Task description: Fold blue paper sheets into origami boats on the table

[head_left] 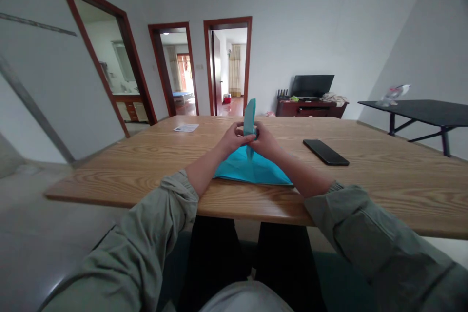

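Observation:
Both my left hand (pixel 234 138) and my right hand (pixel 264 139) are closed on a folded piece of light blue paper (pixel 249 114). It stands upright between them, its narrow edge towards me and its top rising above my fingers. My hands meet at its lower middle, and some fingertips are hidden behind it. Beneath my hands, flat sheets of brighter blue paper (pixel 252 168) lie on the wooden table near its front edge. My forearms pass on either side of these sheets.
A black phone (pixel 325 152) lies on the wooden table (pixel 153 175) to the right. Towards the back left is a small white printed card (pixel 186 127). A black table (pixel 420 109) stands at the far right, and a TV (pixel 313 86) sits on a cabinet by the wall.

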Available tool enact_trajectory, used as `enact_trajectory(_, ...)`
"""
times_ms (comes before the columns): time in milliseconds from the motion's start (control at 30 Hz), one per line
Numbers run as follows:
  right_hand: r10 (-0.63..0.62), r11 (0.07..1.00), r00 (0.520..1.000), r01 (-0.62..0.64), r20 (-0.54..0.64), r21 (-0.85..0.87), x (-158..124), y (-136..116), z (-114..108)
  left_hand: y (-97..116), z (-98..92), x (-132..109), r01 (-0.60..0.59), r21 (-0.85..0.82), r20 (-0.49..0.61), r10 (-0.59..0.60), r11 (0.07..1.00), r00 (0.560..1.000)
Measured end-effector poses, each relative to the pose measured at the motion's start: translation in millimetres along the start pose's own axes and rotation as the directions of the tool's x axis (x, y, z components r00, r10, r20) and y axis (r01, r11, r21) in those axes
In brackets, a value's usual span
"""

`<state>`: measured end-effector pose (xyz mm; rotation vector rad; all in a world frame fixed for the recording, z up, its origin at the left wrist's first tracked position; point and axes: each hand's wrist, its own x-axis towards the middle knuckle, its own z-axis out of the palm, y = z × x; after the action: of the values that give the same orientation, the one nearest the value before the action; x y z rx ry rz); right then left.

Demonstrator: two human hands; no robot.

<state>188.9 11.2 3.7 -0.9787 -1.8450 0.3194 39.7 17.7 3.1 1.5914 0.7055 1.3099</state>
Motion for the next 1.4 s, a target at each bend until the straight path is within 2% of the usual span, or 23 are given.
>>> enact_trajectory(100,0.015,0.999,1.000,-0.015,0.004,0.038,12.8,3.2,-4.8,7.5,-3.7,9.0,-0.040,0.104,0.013,0.039,0.994,0.999)
enact_trajectory(200,0.058,0.988,0.996,-0.066,0.063,0.140,28.0,8.3,-9.1,13.6,-13.9,22.3,-0.041,0.169,0.019,0.038,0.985,0.999)
enact_trajectory(267,0.084,0.963,0.991,-0.108,0.104,0.247,42.0,14.9,-12.8,14.5,-23.6,37.2,-0.059,0.180,-0.006,0.061,0.982,0.998)
enact_trajectory(333,0.089,0.959,0.990,-0.115,0.110,0.260,59.1,26.3,-16.1,10.9,-33.6,57.6,-0.079,0.247,-0.050,0.094,0.966,0.994)
enact_trajectory(400,0.091,0.959,0.987,-0.123,0.132,0.257,77.1,44.5,-16.5,0.7,-41.7,81.8,-0.084,0.333,-0.089,0.120,0.939,0.989)
enact_trajectory(500,0.086,0.955,0.984,-0.127,0.159,0.270,100.0,84.2,-7.8,-28.3,-47.5,116.8,-0.072,0.383,-0.129,0.131,0.921,0.983)
enact_trajectory(633,0.082,0.976,0.997,-0.078,-0.015,0.204,116.9,133.8,10.2,-71.3,-45.8,139.4,-0.060,0.443,-0.172,0.151,0.895,0.973)
enact_trajectory(667,0.050,0.982,0.999,-0.048,-0.008,0.180,119.3,140.1,12.4,-77.3,-45.0,140.1,-0.073,0.465,-0.157,0.163,0.882,0.974)
enact_trajectory(767,-0.053,0.991,0.991,0.037,0.125,0.129,124.2,142.4,11.0,-80.0,-44.1,137.2,-0.144,0.549,-0.091,0.230,0.823,0.969)
enact_trajectory(833,-0.105,0.992,0.991,0.099,0.084,0.080,125.0,135.5,6.2,-74.5,-44.1,134.7,-0.193,0.589,-0.051,0.274,0.785,0.960)
enact_trajectory(900,-0.100,0.994,0.995,0.100,0.010,0.043,122.2,127.7,1.5,-69.7,-43.5,131.1,-0.214,0.615,-0.028,0.292,0.759,0.956)
enact_trajectory(967,-0.087,0.995,0.996,0.085,0.038,0.054,115.2,120.3,-1.9,-67.2,-41.8,123.7,-0.187,0.624,-0.062,0.287,0.758,0.956)
enact_trajectory(1067,-0.076,0.994,0.976,0.057,0.203,0.098,98.5,105.7,-6.0,-61.8,-37.5,101.9,-0.114,0.627,-0.085,0.213,0.770,0.973)
enact_trajectory(1133,-0.070,0.993,0.965,0.044,0.253,0.106,85.9,91.4,-9.3,-53.1,-33.8,81.7,-0.076,0.630,-0.097,0.174,0.773,0.980)
enact_trajectory(1267,-0.057,0.993,0.983,0.039,0.174,0.107,62.7,56.7,-22.2,-24.1,-25.0,41.2,-0.022,0.644,-0.208,0.202,0.765,0.957)
enact_trajectory(1400,-0.005,1.000,1.000,0.005,0.009,0.026,47.6,28.8,-50.1,10.6,-16.3,18.4,-0.008,0.624,-0.380,0.313,0.781,0.870)
